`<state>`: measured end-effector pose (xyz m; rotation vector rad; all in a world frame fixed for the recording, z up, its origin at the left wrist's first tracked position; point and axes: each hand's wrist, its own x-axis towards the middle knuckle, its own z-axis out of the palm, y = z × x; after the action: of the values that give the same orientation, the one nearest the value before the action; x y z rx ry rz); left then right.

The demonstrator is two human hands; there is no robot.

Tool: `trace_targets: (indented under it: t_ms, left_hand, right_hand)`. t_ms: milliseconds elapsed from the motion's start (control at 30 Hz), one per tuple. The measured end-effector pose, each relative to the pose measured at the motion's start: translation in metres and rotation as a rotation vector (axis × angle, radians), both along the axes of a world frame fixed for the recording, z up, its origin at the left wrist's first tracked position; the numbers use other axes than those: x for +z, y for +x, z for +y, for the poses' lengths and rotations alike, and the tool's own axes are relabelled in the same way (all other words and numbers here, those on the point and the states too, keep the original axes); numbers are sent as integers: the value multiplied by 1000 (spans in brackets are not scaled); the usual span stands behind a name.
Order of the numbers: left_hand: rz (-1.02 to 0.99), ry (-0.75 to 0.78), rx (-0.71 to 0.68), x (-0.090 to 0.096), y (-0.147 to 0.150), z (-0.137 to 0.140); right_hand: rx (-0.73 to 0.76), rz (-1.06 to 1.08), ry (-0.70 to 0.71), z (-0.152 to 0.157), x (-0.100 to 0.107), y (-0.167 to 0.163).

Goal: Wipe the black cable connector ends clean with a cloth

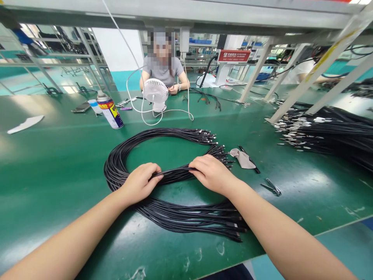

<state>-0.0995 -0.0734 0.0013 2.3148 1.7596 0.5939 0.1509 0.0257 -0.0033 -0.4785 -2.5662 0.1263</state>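
Bundled black cables [116, 161] lie curved in a C shape on the green table [70, 155], their connector ends pointing right. My left hand [142, 181] is closed around part of the bundle, thumb and fingers pinching the strands at the left. Farther right along that same stretch, my right hand [211, 173] grips the cables from above, close to a cluster of connector tips. Between my hands the held strands run nearly straight. A lower branch of the bundle spreads toward the near right, partly behind my right forearm.
A spray can [112, 112] and a white fan [155, 93] stand toward the back, where a co-worker [166, 70] sits. Right of my hands lie a grey cloth [242, 158] and nail clippers [272, 187]. A large black cable pile [329, 132] lies by the metal posts.
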Motion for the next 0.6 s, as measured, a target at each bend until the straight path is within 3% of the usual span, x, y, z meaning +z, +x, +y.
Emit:
trace_targets:
  t_ms: [233,600]
  left_hand:
    - [-60,-22,35,0,-1,0]
    - [-55,-15,45,2,-2,-2]
  right_hand:
    - [-164,-195,-125,3,-6,-1]
    - [-111,24,-153,8,-12,0]
